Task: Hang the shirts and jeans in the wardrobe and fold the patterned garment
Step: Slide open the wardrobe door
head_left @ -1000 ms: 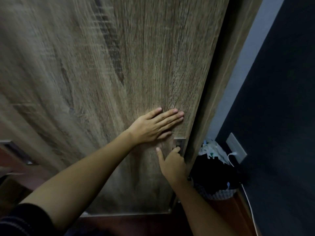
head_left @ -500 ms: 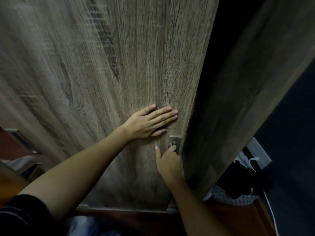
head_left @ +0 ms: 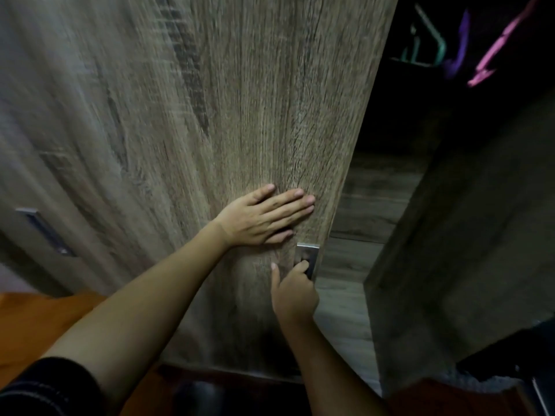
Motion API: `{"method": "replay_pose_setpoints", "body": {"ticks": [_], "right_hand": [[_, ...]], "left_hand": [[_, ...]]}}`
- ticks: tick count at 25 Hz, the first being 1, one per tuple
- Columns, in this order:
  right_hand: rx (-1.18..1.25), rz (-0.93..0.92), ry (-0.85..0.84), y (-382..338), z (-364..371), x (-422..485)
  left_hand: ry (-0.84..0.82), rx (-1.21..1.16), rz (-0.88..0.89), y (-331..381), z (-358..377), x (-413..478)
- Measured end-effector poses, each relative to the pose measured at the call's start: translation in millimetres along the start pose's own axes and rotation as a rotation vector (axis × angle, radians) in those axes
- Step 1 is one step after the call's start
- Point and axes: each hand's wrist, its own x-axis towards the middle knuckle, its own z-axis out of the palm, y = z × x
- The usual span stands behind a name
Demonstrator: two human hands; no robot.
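Two hands work the grey-brown wood-grain sliding wardrobe door [head_left: 240, 130]: your left hand [head_left: 264, 217] lies flat and spread against the panel, holding nothing, while your right hand [head_left: 292, 291] hooks its fingertips into the recessed metal pull [head_left: 307, 256]. Push evenly with both — keep the palm low, near the pull, so the panel tracks straight. Teal, purple and pink plastic hangers [head_left: 468, 43] show in the dark opening; no shirts, jeans or patterned garment are in view.

— How's the light?
— Dim and warm. My hands and the wood grain near them are sharp, but the door [head_left: 240, 115] smears into motion blur toward the left.
— And inside?
— Nearly black; hangers [head_left: 486, 55] show as blurred streaks, edges bowed.
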Motion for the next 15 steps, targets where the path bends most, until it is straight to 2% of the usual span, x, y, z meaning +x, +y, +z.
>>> {"method": "replay_pose_setpoints", "body": {"ticks": [8,15], "right_hand": [[-0.047,-0.078,-0.066,-71.7,38.9,-18.2],[-0.049,-0.148,-0.077,-102.4,51.5,-28.9]], "left_hand": [[-0.034,0.07,-0.002,-49.0,-6.9,-78.5],[-0.059,0.106,-0.004,-73.6,-11.0,-112.6]]}}
